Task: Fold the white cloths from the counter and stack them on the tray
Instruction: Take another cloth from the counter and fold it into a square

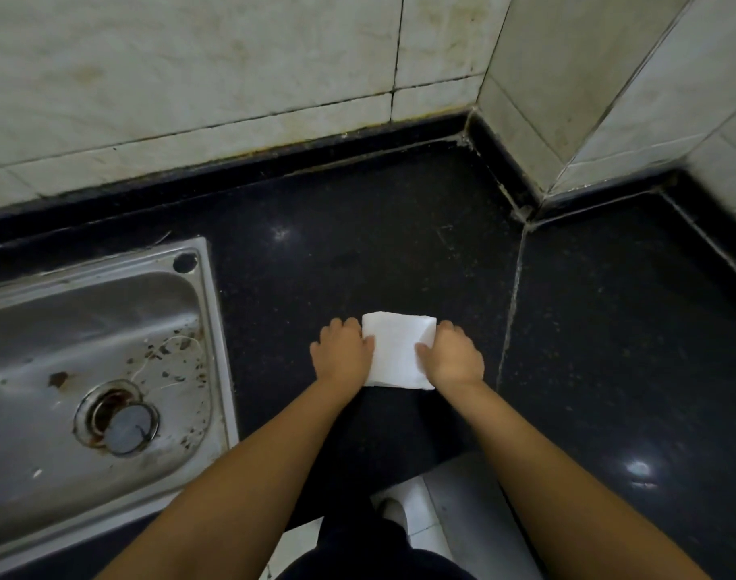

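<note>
A stained steel sink (pixel 106 328) sits left, below tiled walls (pixel 232 69).

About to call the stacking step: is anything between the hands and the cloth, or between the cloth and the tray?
Nothing is between them: the left hand and right hand already grip the folded white cloth on the black counter. No tray is in view, so that path cannot be judged.

Cloth: folded white cloth (pixel 397 349) flat on black counter (pixel 609 328).
Left hand (pixel 343 349): grips cloth's left edge, thumb on top.
Right hand (pixel 452 353): grips right edge.
Sink (pixel 209 328): steel, stained, left of the hands.
Wall (pixel 232 56): pale tiles.
</note>
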The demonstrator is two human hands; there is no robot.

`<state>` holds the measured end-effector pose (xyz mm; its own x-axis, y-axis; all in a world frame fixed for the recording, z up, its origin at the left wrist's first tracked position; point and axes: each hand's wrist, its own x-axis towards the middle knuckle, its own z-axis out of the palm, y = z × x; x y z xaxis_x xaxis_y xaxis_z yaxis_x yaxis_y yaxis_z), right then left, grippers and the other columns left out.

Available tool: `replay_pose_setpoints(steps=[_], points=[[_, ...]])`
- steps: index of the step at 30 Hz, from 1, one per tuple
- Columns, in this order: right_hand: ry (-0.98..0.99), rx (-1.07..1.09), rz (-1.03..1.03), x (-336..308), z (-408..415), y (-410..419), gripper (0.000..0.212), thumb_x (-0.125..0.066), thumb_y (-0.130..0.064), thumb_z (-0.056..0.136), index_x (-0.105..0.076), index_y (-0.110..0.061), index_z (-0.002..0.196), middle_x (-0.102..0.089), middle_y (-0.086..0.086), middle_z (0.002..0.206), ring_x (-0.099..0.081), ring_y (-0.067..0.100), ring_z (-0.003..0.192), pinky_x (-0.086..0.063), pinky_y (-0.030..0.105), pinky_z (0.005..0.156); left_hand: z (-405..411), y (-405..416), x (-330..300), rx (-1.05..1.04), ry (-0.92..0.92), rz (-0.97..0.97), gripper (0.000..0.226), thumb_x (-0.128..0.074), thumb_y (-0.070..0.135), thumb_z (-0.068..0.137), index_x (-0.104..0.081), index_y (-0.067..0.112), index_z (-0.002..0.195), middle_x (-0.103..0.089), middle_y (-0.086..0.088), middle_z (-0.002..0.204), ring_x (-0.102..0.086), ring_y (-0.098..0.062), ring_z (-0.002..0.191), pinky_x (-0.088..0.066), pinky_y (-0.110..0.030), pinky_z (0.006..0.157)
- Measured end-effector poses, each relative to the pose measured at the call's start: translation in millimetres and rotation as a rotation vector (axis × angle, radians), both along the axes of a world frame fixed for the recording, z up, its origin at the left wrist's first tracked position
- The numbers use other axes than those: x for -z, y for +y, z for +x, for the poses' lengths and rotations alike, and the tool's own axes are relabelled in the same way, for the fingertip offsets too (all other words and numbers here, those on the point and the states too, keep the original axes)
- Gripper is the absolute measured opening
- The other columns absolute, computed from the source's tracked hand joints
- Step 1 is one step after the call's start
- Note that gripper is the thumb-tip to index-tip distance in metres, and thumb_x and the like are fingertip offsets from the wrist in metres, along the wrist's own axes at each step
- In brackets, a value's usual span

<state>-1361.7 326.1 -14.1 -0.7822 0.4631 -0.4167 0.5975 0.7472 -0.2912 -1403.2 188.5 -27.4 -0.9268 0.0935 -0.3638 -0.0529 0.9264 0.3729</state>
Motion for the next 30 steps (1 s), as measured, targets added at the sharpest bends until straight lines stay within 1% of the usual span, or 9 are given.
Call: replay_pose_setpoints(steps=[2, 4, 6, 10, 15, 17, 21, 25, 30], points=[[0.021, -0.019, 0.034, 0.0, 1.1, -4.5, 0.032, -0.049, -0.027, 0.094, -0.051, -0.007, 0.118, -0.052, 0.012, 0.124, -0.049, 0.029, 0.116, -0.041, 0.04, 0.093, -0.1, -5.8, -1.9, -0.096, -0.019, 0.139, 0.016, -0.047, 0.03, 0.095, -0.055, 0.016, 0.098, -0.058, -0.004, 0.105, -0.054, -0.019, 0.097, -0.042, -0.035, 0.087], [0.06, 0.013, -0.052, -2.3, 3.2, -4.9, 0.026, -0.05, -0.025, 0.093, -0.053, -0.006, 0.111, -0.055, 0.012, 0.118, -0.051, 0.03, 0.111, -0.043, 0.041, 0.091, 3.7, -11.3, -5.6, -0.211, -0.065, 0.342, 0.013, -0.049, 0.027, 0.095, -0.054, 0.015, 0.091, -0.059, -0.002, 0.091, -0.055, -0.016, 0.084, -0.045, -0.03, 0.074], [0.14, 0.148, -0.325, -8.5, 6.5, -1.9, 0.023, -0.054, -0.023, 0.092, -0.054, -0.007, 0.108, -0.059, 0.011, 0.112, -0.056, 0.027, 0.102, -0.047, 0.039, 0.086, 10.1, -15.5, -14.4, -0.326, -0.101, 0.568, 0.014, -0.05, 0.024, 0.095, -0.055, 0.012, 0.091, -0.056, 0.0, 0.085, -0.052, -0.014, 0.077, -0.043, -0.026, 0.066], [0.254, 0.386, -0.915, -28.9, 21.2, 9.8, 0.026, -0.058, -0.01, 0.09, -0.055, -0.003, 0.115, -0.065, 0.013, 0.113, -0.064, 0.023, 0.096, -0.053, 0.034, 0.08, 27.0, -23.3, -38.7, -0.425, -0.16, 0.859, 0.013, -0.049, 0.023, 0.096, -0.057, 0.013, 0.092, -0.061, 0.001, 0.089, -0.056, -0.011, 0.078, -0.046, -0.025, 0.067], [0.183, 0.403, -1.261, -58.8, 49.9, 24.1, 0.03, -0.058, -0.003, 0.089, -0.058, -0.006, 0.118, -0.067, 0.011, 0.109, -0.063, 0.026, 0.1, -0.053, 0.04, 0.085, 54.0, -29.5, -66.6, -0.347, -0.148, 0.966, 0.009, -0.051, 0.019, 0.095, -0.058, 0.017, 0.09, -0.066, -0.005, 0.094, -0.061, -0.015, 0.08, -0.052, -0.033, 0.071], [0.196, 0.421, -1.31, -67.6, 65.0, 24.0, 0.028, -0.057, -0.004, 0.09, -0.059, -0.01, 0.117, -0.067, 0.011, 0.109, -0.064, 0.026, 0.098, -0.054, 0.041, 0.08, 67.9, -34.0, -77.5, -0.285, -0.16, 0.986, 0.01, -0.05, 0.018, 0.096, -0.059, 0.018, 0.1, -0.067, -0.005, 0.101, -0.064, -0.017, 0.087, -0.055, -0.035, 0.077], [0.343, 0.424, -1.321, -86.8, 105.7, 18.3, 0.027, -0.052, -0.004, 0.092, -0.057, -0.011, 0.118, -0.068, 0.008, 0.1, -0.065, 0.021, 0.087, -0.055, 0.037, 0.073, 97.6, -41.0, -101.1, -0.198, -0.213, 1.046, 0.02, -0.046, 0.015, 0.098, -0.059, 0.017, 0.113, -0.068, -0.003, 0.104, -0.067, -0.015, 0.088, -0.056, -0.027, 0.066], [0.574, 0.426, -1.204, -101.7, 163.1, 10.3, 0.035, -0.053, 0.0, 0.09, -0.054, -0.008, 0.124, -0.068, 0.006, 0.111, -0.066, 0.02, 0.095, -0.055, 0.035, 0.077, 130.4, -38.4, -119.6, -0.059, -0.302, 1.036, 0.027, -0.044, 0.013, 0.097, -0.06, 0.016, 0.119, -0.07, -0.007, 0.108, -0.069, -0.021, 0.092, -0.057, -0.033, 0.077], [0.81, 0.565, -1.184, -109.1, 265.8, -14.1, 0.036, -0.054, 0.001, 0.086, -0.055, -0.007, 0.121, -0.068, 0.01, 0.113, -0.067, 0.024, 0.097, -0.055, 0.037, 0.077, 192.2, -41.4, -122.6, 0.139, -0.441, 1.021, 0.027, -0.044, 0.015, 0.099, -0.059, 0.017, 0.121, -0.071, -0.007, 0.109, -0.07, -0.017, 0.087, -0.056, -0.03, 0.076]])
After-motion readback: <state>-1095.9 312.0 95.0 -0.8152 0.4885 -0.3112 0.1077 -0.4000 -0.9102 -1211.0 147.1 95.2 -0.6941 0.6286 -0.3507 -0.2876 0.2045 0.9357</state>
